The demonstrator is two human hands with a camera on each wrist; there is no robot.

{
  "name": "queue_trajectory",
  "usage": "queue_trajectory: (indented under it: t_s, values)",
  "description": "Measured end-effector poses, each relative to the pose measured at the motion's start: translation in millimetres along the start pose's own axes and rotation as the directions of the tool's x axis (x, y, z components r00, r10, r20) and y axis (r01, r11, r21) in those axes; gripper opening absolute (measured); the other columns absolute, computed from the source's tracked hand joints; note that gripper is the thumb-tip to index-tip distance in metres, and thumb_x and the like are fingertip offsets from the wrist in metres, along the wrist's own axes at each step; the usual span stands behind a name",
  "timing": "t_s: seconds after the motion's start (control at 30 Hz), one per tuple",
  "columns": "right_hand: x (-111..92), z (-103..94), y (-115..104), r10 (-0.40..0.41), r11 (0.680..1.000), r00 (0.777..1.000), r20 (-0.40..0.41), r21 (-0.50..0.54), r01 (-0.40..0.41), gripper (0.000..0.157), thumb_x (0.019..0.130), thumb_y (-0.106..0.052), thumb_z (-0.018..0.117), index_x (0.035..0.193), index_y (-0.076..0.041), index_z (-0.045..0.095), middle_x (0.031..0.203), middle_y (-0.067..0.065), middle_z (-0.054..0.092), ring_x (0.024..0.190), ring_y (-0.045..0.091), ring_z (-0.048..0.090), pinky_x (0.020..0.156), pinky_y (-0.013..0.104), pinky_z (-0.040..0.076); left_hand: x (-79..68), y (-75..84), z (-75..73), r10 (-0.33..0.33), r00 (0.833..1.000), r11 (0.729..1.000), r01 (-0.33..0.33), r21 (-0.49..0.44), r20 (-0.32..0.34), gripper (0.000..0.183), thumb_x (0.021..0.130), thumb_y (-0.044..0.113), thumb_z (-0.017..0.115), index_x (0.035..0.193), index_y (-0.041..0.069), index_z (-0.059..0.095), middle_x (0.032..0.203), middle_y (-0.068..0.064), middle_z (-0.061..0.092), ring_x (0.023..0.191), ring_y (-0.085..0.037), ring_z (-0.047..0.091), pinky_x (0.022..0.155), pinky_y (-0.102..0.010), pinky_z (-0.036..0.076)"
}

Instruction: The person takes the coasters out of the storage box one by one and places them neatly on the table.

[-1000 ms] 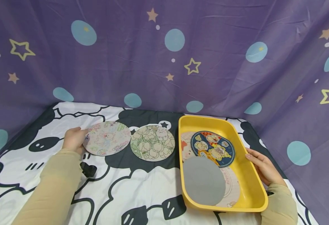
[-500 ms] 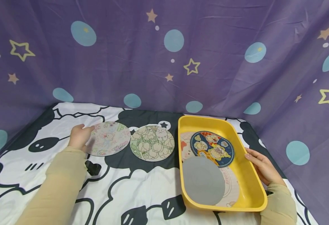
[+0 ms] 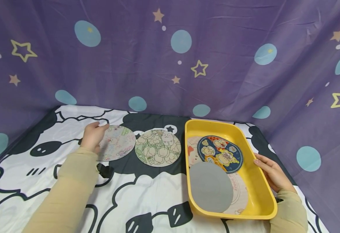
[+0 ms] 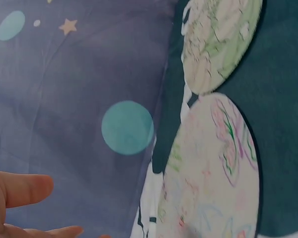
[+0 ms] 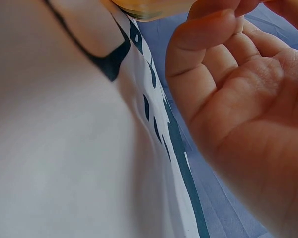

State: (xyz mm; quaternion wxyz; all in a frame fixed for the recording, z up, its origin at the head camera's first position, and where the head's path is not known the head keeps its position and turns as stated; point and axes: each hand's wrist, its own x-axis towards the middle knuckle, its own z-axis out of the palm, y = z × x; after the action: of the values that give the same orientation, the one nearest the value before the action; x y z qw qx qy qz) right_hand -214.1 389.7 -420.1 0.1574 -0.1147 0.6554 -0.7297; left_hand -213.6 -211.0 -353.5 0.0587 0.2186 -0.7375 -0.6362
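Observation:
My left hand [image 3: 93, 137] hovers over the left part of a round pale mat [image 3: 119, 142] with pastel doodles, covering that side. In the left wrist view its thumb and fingers [image 4: 27, 189] are spread, with nothing between them. Beside this mat lies a round mat with green-outlined tulips [image 3: 158, 149], the two almost edge to edge. My right hand [image 3: 273, 174] holds the right long side of a yellow plastic tray [image 3: 258, 197], thumb at the rim. Inside the tray are a navy cartoon mat [image 3: 237, 155], a grey round mat [image 3: 210, 187] and pale pink ones [image 3: 239, 197], overlapping.
A black-and-white cartoon cloth [image 3: 158, 200] covers the table under everything. Behind and to the right hangs a purple curtain [image 3: 135, 71] with stars and blue dots, meeting the table's back edge.
My left hand has slid rightward, from the doodle mat's left edge to over its left part. The mats, the tray and my right hand stay where they were.

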Motion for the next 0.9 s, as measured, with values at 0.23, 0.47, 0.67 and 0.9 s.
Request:
queue_trajectory:
  t_s: [0.23,0.47,0.67,0.9]
  values:
    - [-0.9,-0.9,-0.4,-0.008,1.0,1.0,0.016,0.011,0.008,0.036,0.107,-0.008,0.036,0.125,-0.021,0.065,0.115,-0.003,0.073,0.099,0.012,0.072,0.082,0.028,0.06,-6.1,11.0,10.2,0.041,0.998,0.999,-0.042,0.008,0.04,0.07,0.104,0.028,0.042,0.157,-0.002,0.008,0.164,-0.024,0.006,0.152,-0.038,0.01,0.124,-0.051,0.014]
    - [-0.3,-1.6,0.4,-0.012,1.0,1.0,0.01,-0.002,0.012,0.036,0.107,-0.007,0.037,0.124,-0.023,0.065,0.115,-0.004,0.072,0.099,0.011,0.071,0.082,0.028,0.06,-9.6,19.1,20.4,0.055,0.996,0.998,-0.053,-0.023,0.071,0.07,0.104,0.025,0.043,0.157,-0.001,0.007,0.164,-0.022,0.008,0.152,-0.035,0.01,0.125,-0.049,0.014]
    - [0.1,-2.0,0.9,-0.019,1.0,1.0,0.011,-0.008,0.019,0.035,0.107,-0.007,0.037,0.124,-0.022,0.064,0.114,-0.004,0.072,0.098,0.011,0.071,0.082,0.028,0.06,-14.5,23.9,30.4,0.079,0.993,0.997,-0.078,-0.016,0.091,0.069,0.104,0.023,0.044,0.157,-0.003,0.009,0.163,-0.025,0.012,0.151,-0.036,0.015,0.124,-0.049,0.018]
    - [-0.2,-1.2,0.5,-0.022,1.0,1.0,0.007,-0.011,0.022,0.035,0.107,-0.008,0.037,0.124,-0.022,0.064,0.114,-0.004,0.072,0.098,0.011,0.071,0.082,0.027,0.06,-16.0,30.9,39.6,0.092,0.987,0.996,-0.094,0.009,0.134,0.069,0.103,0.025,0.045,0.157,-0.003,0.011,0.162,-0.025,0.015,0.151,-0.036,0.015,0.125,-0.047,0.016]
